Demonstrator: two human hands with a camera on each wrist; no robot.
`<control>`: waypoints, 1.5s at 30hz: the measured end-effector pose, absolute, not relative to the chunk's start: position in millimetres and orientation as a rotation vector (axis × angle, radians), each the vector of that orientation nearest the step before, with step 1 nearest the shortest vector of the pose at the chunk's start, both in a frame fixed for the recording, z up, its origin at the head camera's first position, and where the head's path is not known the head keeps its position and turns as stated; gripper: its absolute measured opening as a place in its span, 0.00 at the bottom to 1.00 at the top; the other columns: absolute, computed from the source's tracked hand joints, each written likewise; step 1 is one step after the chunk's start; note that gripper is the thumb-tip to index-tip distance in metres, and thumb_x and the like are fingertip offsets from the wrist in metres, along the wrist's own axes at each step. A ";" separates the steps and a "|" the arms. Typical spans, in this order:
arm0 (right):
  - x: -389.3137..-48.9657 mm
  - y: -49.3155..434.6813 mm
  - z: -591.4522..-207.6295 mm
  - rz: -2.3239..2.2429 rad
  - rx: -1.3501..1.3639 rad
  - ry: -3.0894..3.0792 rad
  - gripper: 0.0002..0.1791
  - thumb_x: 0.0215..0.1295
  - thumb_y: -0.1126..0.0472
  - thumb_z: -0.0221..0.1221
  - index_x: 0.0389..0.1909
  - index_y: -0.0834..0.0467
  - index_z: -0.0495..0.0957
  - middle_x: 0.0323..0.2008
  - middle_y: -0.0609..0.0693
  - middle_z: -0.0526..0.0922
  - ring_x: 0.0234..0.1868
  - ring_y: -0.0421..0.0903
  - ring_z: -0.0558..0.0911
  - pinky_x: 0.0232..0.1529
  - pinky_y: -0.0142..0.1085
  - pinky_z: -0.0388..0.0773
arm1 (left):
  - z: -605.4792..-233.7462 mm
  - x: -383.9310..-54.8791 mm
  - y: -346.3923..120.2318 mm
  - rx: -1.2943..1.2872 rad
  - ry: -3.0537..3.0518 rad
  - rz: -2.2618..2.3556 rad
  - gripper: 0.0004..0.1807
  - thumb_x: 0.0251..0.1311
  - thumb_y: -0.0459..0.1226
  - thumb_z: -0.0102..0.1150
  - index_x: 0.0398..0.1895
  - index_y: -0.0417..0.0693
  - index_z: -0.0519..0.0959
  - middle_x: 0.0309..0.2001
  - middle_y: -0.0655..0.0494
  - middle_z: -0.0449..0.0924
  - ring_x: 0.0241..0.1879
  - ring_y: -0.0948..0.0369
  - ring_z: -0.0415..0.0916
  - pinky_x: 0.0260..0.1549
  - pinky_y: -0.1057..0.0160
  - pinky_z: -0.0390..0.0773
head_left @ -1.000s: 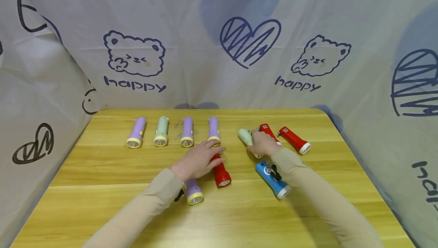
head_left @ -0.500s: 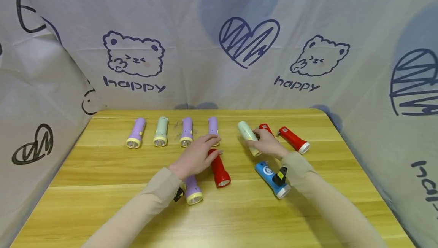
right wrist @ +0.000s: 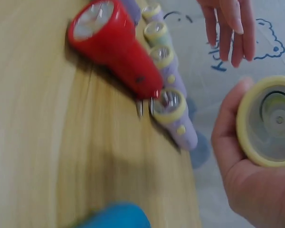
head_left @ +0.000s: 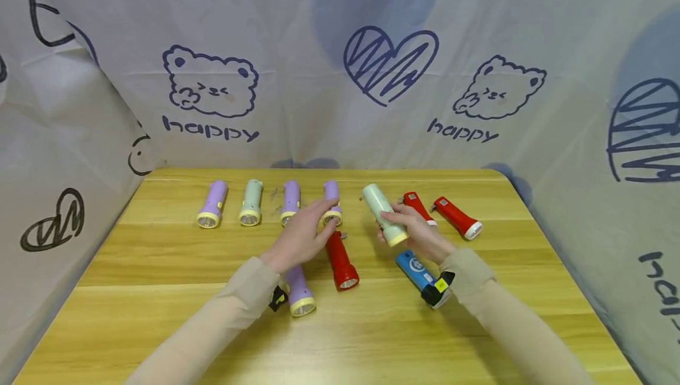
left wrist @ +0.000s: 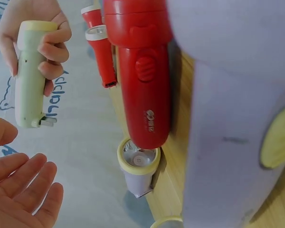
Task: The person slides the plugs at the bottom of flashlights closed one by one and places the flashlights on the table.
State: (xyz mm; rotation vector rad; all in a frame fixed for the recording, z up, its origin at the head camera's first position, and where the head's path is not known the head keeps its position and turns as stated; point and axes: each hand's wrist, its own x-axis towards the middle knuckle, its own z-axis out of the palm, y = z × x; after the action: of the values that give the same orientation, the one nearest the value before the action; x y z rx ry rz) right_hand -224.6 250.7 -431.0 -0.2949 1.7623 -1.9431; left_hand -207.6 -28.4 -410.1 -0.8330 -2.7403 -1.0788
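Wooden tabletop (head_left: 393,338), left hand (head_left: 300,236) loosely spread above it, right hand (head_left: 421,232) gripping tilted pale-green flashlight (head_left: 375,199)

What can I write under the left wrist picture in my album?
A right hand holds a green flashlight near an open left hand.

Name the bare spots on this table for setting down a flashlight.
Bare: the near table between the left sleeve and right sleeve; its left part, between left sleeve and edge; the gap between the near red flashlight and blue flashlight. Crowded: around the left hand, with the front purple flashlight and that red one close.
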 end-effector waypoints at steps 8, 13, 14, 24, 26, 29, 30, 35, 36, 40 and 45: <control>-203.8 228.9 -414.9 -2.102 -0.202 1.508 0.22 0.82 0.55 0.38 0.67 0.65 0.56 0.37 0.49 0.79 0.33 0.41 0.80 0.40 0.30 0.83 | -404.6 -208.8 -28.8 -0.800 -2.653 -1.242 0.24 0.74 0.39 0.53 0.69 0.40 0.71 0.64 0.43 0.78 0.62 0.48 0.78 0.64 0.48 0.77; -196.2 219.7 -415.7 -2.115 -0.202 1.467 0.30 0.83 0.49 0.33 0.70 0.70 0.53 0.38 0.50 0.80 0.34 0.41 0.81 0.41 0.31 0.83 | -401.9 -208.8 -27.8 -0.783 -2.625 -1.291 0.22 0.74 0.39 0.52 0.67 0.40 0.73 0.63 0.43 0.79 0.62 0.48 0.78 0.64 0.48 0.77; -195.2 218.1 -416.2 -2.114 -0.205 1.466 0.31 0.83 0.48 0.33 0.71 0.71 0.52 0.39 0.50 0.80 0.34 0.41 0.81 0.42 0.31 0.82 | -401.0 -208.7 -27.4 -0.780 -2.616 -1.299 0.22 0.75 0.39 0.52 0.67 0.41 0.73 0.63 0.43 0.79 0.62 0.48 0.78 0.64 0.48 0.77; -184.7 202.2 -421.2 -2.086 -0.404 1.784 0.23 0.82 0.57 0.38 0.66 0.70 0.58 0.36 0.46 0.81 0.33 0.40 0.82 0.39 0.31 0.84 | -396.4 -208.2 -20.5 -0.775 -2.529 -1.349 0.22 0.73 0.40 0.55 0.65 0.40 0.75 0.64 0.43 0.79 0.66 0.47 0.75 0.68 0.47 0.73; -182.9 198.9 -421.3 -2.082 -0.456 1.904 0.24 0.80 0.59 0.42 0.65 0.73 0.59 0.36 0.47 0.81 0.33 0.41 0.83 0.38 0.30 0.84 | -395.8 -208.0 -18.5 -0.787 -2.494 -1.339 0.22 0.72 0.40 0.58 0.65 0.40 0.75 0.64 0.43 0.79 0.67 0.46 0.74 0.69 0.47 0.72; -180.3 195.0 -420.5 -2.017 -0.517 2.134 0.23 0.79 0.60 0.46 0.64 0.73 0.63 0.38 0.54 0.81 0.34 0.41 0.83 0.37 0.32 0.84 | -395.8 -208.2 -15.6 -0.828 -2.411 -1.325 0.23 0.68 0.39 0.62 0.64 0.39 0.76 0.63 0.42 0.79 0.67 0.46 0.74 0.69 0.47 0.72; -179.4 194.7 -421.1 -1.979 -0.532 2.222 0.23 0.79 0.59 0.47 0.65 0.71 0.65 0.40 0.58 0.81 0.35 0.41 0.83 0.38 0.32 0.84 | -395.6 -208.2 -14.6 -0.847 -2.378 -1.321 0.24 0.67 0.38 0.63 0.63 0.38 0.76 0.63 0.41 0.80 0.67 0.46 0.75 0.69 0.48 0.73; -177.0 192.7 -428.2 -1.805 -0.640 2.580 0.21 0.77 0.61 0.52 0.65 0.64 0.68 0.45 0.68 0.81 0.38 0.52 0.83 0.37 0.33 0.83 | -396.6 -207.1 -13.6 -0.927 -2.255 -1.275 0.24 0.62 0.34 0.68 0.60 0.36 0.78 0.59 0.39 0.82 0.62 0.47 0.79 0.64 0.51 0.78; -176.9 192.4 -430.0 -1.781 -0.667 2.631 0.20 0.76 0.61 0.53 0.65 0.64 0.68 0.45 0.67 0.82 0.39 0.55 0.83 0.36 0.33 0.83 | -396.7 -206.5 -13.8 -0.933 -2.248 -1.265 0.24 0.61 0.34 0.68 0.60 0.36 0.78 0.59 0.40 0.82 0.62 0.47 0.79 0.63 0.51 0.78; -177.4 191.3 -435.6 -1.709 -0.750 2.779 0.21 0.74 0.64 0.56 0.64 0.64 0.69 0.43 0.62 0.84 0.37 0.56 0.84 0.36 0.33 0.83 | -399.6 -205.8 -14.9 -0.946 -2.223 -1.232 0.25 0.59 0.33 0.70 0.60 0.36 0.78 0.59 0.40 0.82 0.60 0.47 0.80 0.62 0.52 0.80; -178.3 191.6 -438.6 -1.585 -0.831 2.943 0.22 0.72 0.64 0.58 0.63 0.64 0.70 0.44 0.60 0.84 0.36 0.47 0.81 0.36 0.33 0.79 | -402.3 -205.0 -15.5 -0.990 -2.208 -1.218 0.26 0.58 0.32 0.70 0.60 0.36 0.78 0.59 0.41 0.82 0.60 0.48 0.81 0.62 0.55 0.80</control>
State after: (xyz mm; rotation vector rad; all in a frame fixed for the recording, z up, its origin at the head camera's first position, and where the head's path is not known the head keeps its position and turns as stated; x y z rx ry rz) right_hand -178.3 191.6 -438.6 -0.8314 2.9433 -1.5851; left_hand -205.0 -15.5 -402.3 -0.9905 -2.2077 -1.2180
